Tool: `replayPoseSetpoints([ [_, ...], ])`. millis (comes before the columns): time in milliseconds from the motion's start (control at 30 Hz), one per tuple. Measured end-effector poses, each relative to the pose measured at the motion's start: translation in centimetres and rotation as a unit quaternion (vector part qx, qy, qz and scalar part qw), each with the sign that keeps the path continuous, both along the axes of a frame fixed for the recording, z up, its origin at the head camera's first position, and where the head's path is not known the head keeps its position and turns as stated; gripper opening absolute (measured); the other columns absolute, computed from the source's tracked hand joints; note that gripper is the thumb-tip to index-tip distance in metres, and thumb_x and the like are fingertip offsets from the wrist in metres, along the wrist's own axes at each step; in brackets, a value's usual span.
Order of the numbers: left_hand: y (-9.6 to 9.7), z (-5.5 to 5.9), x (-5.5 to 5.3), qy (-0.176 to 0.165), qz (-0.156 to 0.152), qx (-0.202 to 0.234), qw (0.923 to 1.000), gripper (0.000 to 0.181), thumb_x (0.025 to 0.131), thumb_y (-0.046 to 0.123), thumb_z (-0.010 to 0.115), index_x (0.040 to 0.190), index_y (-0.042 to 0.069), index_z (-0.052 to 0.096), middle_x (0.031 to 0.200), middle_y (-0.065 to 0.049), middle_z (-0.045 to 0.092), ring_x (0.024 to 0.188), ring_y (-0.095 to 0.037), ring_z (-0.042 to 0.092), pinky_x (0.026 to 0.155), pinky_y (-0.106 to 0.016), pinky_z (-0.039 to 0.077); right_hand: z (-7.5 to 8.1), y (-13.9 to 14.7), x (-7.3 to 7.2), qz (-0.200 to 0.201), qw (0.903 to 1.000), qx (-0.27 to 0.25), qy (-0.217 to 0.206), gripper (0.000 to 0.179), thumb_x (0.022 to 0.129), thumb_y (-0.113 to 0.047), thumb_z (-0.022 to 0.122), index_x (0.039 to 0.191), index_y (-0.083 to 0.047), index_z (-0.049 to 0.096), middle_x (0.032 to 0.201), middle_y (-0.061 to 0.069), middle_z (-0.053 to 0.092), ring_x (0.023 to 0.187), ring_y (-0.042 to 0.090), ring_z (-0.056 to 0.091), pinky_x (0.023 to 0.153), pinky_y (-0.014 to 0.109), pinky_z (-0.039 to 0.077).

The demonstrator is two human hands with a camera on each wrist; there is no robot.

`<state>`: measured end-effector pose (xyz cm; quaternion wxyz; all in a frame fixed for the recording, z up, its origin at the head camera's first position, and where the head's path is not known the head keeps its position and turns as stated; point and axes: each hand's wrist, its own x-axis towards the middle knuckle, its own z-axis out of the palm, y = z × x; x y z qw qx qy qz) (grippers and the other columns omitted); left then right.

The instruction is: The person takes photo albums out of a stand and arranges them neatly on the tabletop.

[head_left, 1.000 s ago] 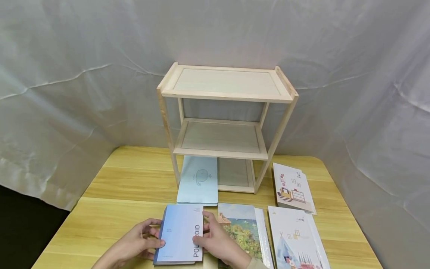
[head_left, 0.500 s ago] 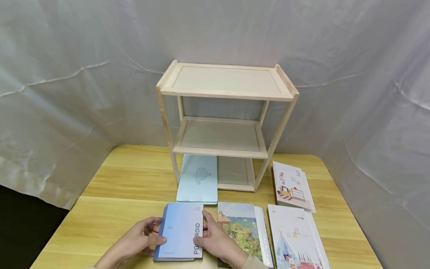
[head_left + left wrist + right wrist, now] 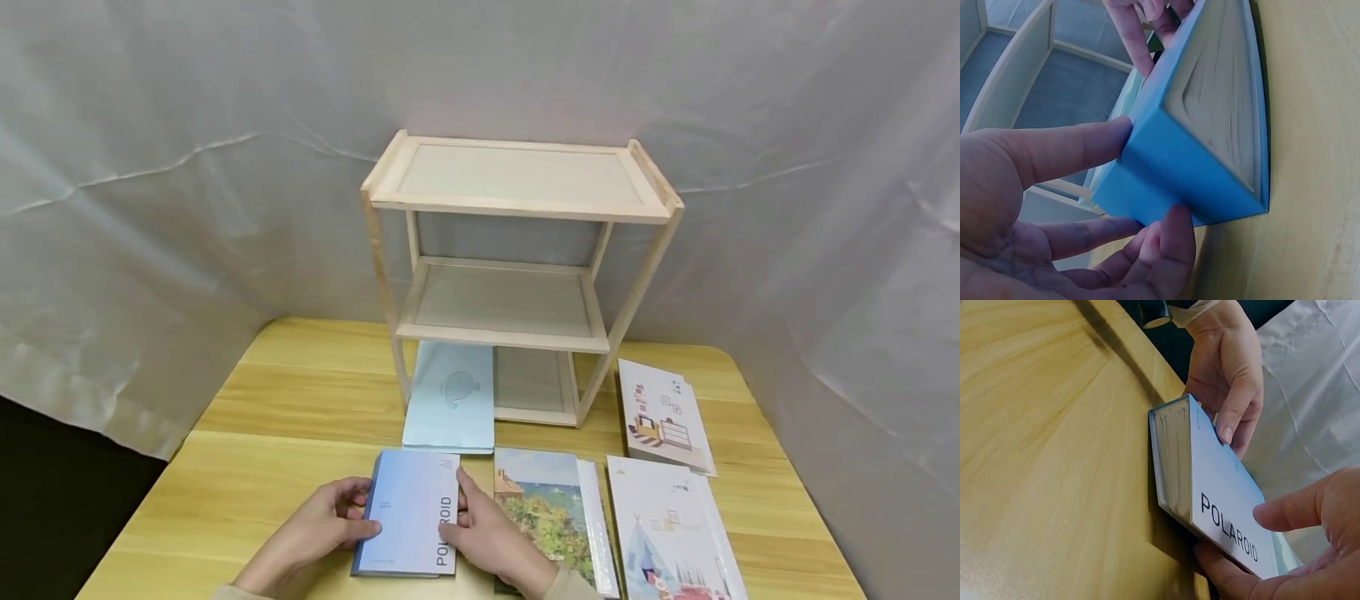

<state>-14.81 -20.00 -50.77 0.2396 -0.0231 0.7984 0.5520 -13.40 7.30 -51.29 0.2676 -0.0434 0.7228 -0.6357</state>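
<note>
A thick album with a blue-to-white cover and the word POLAROID (image 3: 408,508) lies between both hands at the table's front. My left hand (image 3: 318,525) holds its spine side, thumb on the cover's edge. In the left wrist view, fingertips (image 3: 1175,219) of that hand bend against the blue spine (image 3: 1166,169). On the opposite edge, my right hand (image 3: 487,533) pinches the album, thumb on the cover and fingers beneath. Its page edges (image 3: 1175,456) face outward in the right wrist view. Under the right wrist lies an album with a painted seaside garden (image 3: 547,517).
Behind stands a three-tier wooden shelf (image 3: 517,204). A pale blue book with a whale drawing (image 3: 450,408) rests partly on its bottom tier. To the right lie a white album with a tent picture (image 3: 667,533) and another with furniture (image 3: 663,417). Grey cloth (image 3: 150,250) surrounds the table.
The head view has shifted slightly, so everything sits a little further right in it. Both hands keep their hold on the POLAROID album, which stays nearly in place.
</note>
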Motion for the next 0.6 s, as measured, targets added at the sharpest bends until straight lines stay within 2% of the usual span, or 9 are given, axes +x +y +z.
replayPoseSetpoints([
  [167,0.4,0.0,0.0,0.006,0.006,-0.008,0.9999,0.078,0.087,0.004,0.086,0.150,-0.017,0.045,0.117,-0.015,0.053,0.098,-0.023,0.052,0.068,-0.027,0.057,0.1,0.2,0.0,0.007,0.9999,-0.001,0.015,0.086,0.103,-0.001,0.064,0.167,0.011,0.008,0.134,0.021,0.067,0.111,0.033,0.076,0.093,0.041,0.066],
  [267,0.6,0.0,-0.1,0.008,0.020,-0.014,0.9997,0.077,0.084,0.003,0.088,0.149,-0.012,0.049,0.115,-0.014,0.054,0.097,-0.023,0.052,0.067,-0.029,0.056,0.1,0.4,0.0,0.022,0.9991,0.017,0.033,0.081,0.106,-0.004,0.062,0.166,0.012,0.011,0.141,0.027,0.066,0.113,0.031,0.077,0.098,0.043,0.064],
  [333,0.7,-0.1,-0.2,0.005,0.030,-0.020,0.9993,0.077,0.083,0.002,0.089,0.149,-0.009,0.051,0.115,-0.013,0.054,0.097,-0.023,0.053,0.067,-0.030,0.056,0.1,0.6,-0.1,0.037,0.9976,0.034,0.048,0.077,0.107,-0.006,0.060,0.166,0.013,0.014,0.143,0.027,0.066,0.111,0.028,0.078,0.101,0.043,0.063],
  [400,0.9,-0.1,-0.3,0.002,0.039,-0.028,0.9988,0.077,0.081,0.002,0.090,0.148,-0.006,0.053,0.114,-0.012,0.054,0.096,-0.023,0.053,0.067,-0.032,0.056,0.2,0.9,-0.3,0.052,0.9954,0.053,0.061,0.076,0.108,-0.009,0.060,0.165,0.014,0.016,0.137,0.023,0.071,0.102,0.020,0.079,0.100,0.039,0.063],
  [433,1.0,-0.1,-0.3,0.002,0.041,-0.030,0.9987,0.077,0.081,0.002,0.090,0.148,-0.006,0.053,0.114,-0.012,0.055,0.096,-0.024,0.053,0.068,-0.032,0.056,0.3,1.0,-0.4,0.056,0.9948,0.057,0.064,0.075,0.108,-0.010,0.060,0.164,0.015,0.018,0.129,0.021,0.075,0.091,0.016,0.079,0.096,0.035,0.064],
  [500,1.0,-0.1,-0.3,0.001,0.043,-0.034,0.9985,0.076,0.081,0.002,0.090,0.148,-0.005,0.054,0.114,-0.012,0.055,0.096,-0.024,0.054,0.068,-0.032,0.056,0.5,1.1,-0.5,0.065,0.9931,0.069,0.068,0.073,0.108,-0.013,0.060,0.164,0.014,0.021,0.096,0.010,0.080,0.065,0.009,0.069,0.076,0.027,0.064],
  [567,1.0,-0.1,-0.3,0.001,0.044,-0.035,0.9984,0.076,0.081,0.002,0.090,0.148,-0.005,0.054,0.113,-0.012,0.055,0.096,-0.024,0.054,0.068,-0.032,0.056,0.8,1.2,-0.5,0.068,0.9920,0.080,0.069,0.072,0.108,-0.015,0.062,0.164,0.012,0.026,0.067,-0.002,0.067,0.047,0.005,0.051,0.056,0.021,0.053],
  [600,0.9,-0.2,-0.2,0.001,0.042,-0.035,0.9985,0.076,0.081,0.002,0.090,0.148,-0.005,0.053,0.113,-0.012,0.054,0.096,-0.024,0.054,0.068,-0.032,0.056,0.9,1.2,-0.5,0.070,0.9916,0.086,0.068,0.071,0.108,-0.017,0.063,0.164,0.010,0.028,0.057,-0.006,0.057,0.042,0.006,0.042,0.050,0.020,0.044],
])
